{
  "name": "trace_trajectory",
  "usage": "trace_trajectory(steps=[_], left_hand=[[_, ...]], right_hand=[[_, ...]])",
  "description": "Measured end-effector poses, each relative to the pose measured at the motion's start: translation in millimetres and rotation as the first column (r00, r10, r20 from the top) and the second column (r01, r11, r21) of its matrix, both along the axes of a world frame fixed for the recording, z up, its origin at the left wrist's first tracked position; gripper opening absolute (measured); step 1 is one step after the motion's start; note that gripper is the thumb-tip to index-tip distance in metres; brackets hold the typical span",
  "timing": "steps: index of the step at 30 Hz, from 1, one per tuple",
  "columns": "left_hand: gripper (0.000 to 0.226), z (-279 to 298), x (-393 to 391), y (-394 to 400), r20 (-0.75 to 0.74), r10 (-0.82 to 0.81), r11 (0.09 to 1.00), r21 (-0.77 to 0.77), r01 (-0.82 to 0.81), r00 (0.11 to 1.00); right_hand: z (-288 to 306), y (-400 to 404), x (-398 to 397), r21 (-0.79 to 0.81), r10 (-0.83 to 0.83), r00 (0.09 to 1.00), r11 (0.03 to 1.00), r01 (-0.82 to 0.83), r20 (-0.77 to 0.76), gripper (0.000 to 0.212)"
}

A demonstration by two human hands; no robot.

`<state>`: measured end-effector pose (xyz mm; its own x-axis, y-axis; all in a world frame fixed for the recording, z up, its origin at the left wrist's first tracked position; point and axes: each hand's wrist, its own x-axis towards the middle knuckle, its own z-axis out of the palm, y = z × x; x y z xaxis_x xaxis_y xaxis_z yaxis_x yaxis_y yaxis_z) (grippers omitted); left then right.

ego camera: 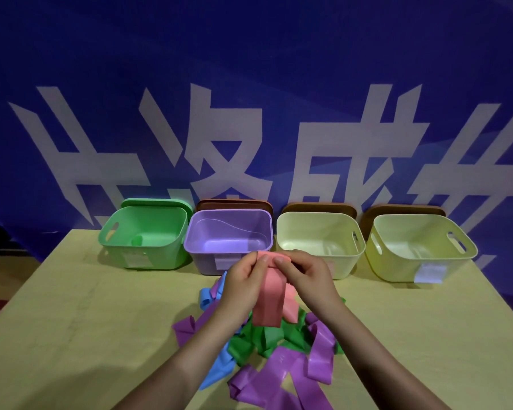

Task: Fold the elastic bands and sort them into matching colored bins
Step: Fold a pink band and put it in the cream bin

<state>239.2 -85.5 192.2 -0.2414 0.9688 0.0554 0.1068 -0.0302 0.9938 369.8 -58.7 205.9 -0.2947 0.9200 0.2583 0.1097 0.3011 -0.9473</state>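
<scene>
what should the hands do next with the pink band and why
Probably finish the fold: bring the hanging end up to the top edge. Both the left hand and right hand pinch the pink band at its top, and its long tail hangs unfolded above the pile.

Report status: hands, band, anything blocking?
Left hand and right hand both pinch the pink elastic band at its top, ends hanging. No pink bin visible. Path to bins unobstructed.
</scene>
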Motion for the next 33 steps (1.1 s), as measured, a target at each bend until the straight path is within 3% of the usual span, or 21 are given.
trace_trajectory(steps=[4,6,11,15,21,25,29,33], left_hand=[[0.033,-3.8,2.8,-0.8,-0.061,0.062,0.996,0.074,-0.057,0.996],[0.030,-3.0,3.1,-1.2,-0.048,0.075,0.995,0.068,-0.072,0.996],[0.018,1.4,1.5,0.0,0.287,0.079,0.994,-0.095,-0.054,0.955],[0.034,5.3,3.5,-2.9,0.307,0.085,0.980,-0.196,-0.025,0.948],[0.031,4.2,0.6,-1.3,0.376,0.154,0.974,-0.215,-0.076,0.914],[0.030,4.4,-1.4,0.8,0.361,0.140,0.974,-0.216,-0.064,0.922],[0.026,4.4,-2.7,-0.5,0.352,0.102,0.979,-0.201,-0.031,0.931],[0.018,3.7,-3.7,-1.1,0.293,0.047,0.984,-0.176,0.005,0.955]], right_hand=[[-6.6,-2.1,-3.7,0.157,-0.091,0.993,0.985,0.077,0.080,0.018],[-7.2,-2.3,-4.5,0.156,-0.107,0.992,0.983,0.094,0.074,0.019],[0.8,-3.8,-9.7,-0.002,-0.067,0.997,0.998,0.067,-0.031,0.034],[2.7,-0.7,-11.3,-0.033,-0.045,0.997,0.999,0.043,-0.070,0.023],[-6.4,6.6,-8.5,0.210,-0.076,0.988,0.977,0.046,0.134,0.026],[-4.0,9.6,-2.3,0.251,0.022,0.977,0.965,-0.075,0.210,0.029],[0.7,11.8,4.1,0.152,0.134,0.968,0.974,-0.169,0.213,0.029],[2.4,10.1,3.2,-0.025,0.098,0.985,0.995,-0.095,0.143,0.024]])
